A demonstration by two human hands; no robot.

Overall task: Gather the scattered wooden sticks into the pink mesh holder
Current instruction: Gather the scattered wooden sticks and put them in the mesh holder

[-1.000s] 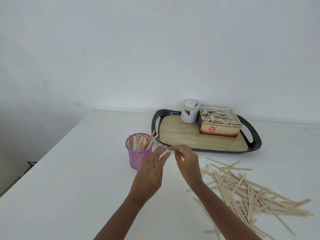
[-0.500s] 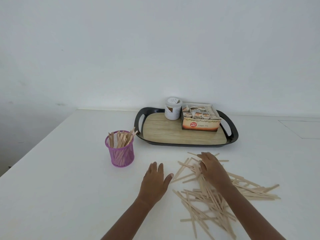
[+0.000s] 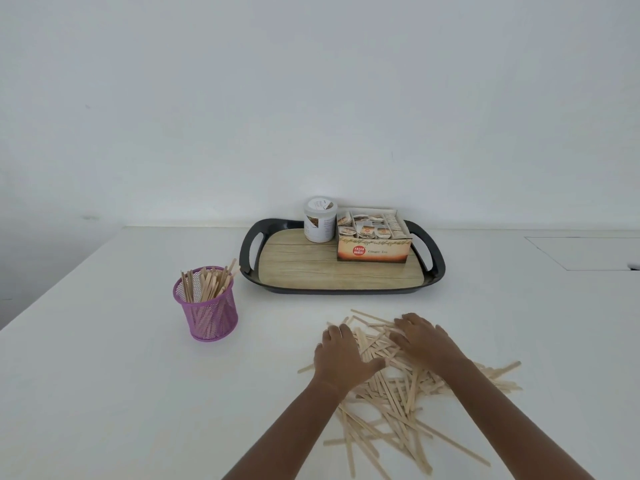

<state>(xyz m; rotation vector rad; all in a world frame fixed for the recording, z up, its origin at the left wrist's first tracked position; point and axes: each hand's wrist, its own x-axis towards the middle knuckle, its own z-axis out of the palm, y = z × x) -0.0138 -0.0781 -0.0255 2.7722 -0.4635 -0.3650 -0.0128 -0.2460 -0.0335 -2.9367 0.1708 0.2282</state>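
A pink mesh holder (image 3: 207, 315) stands on the white table, left of centre, with several wooden sticks upright inside it. A loose pile of wooden sticks (image 3: 398, 403) lies scattered on the table to the right of it. My left hand (image 3: 341, 356) rests palm down on the pile's left edge, fingers apart. My right hand (image 3: 420, 339) lies flat on the pile's upper part, fingers spread over the sticks. Neither hand visibly grips a stick; sticks under the palms are hidden.
A black tray (image 3: 434, 268) with a wood-look base sits behind the pile. On it stand a white lidded jar (image 3: 319, 220) and an open ginger tea box (image 3: 372, 242). The table's left edge (image 3: 62, 282) runs diagonally beside the holder.
Both hands left the spot beside the holder and came down to the right onto the stick pile. The left hand has since slid onto the pile's left edge.
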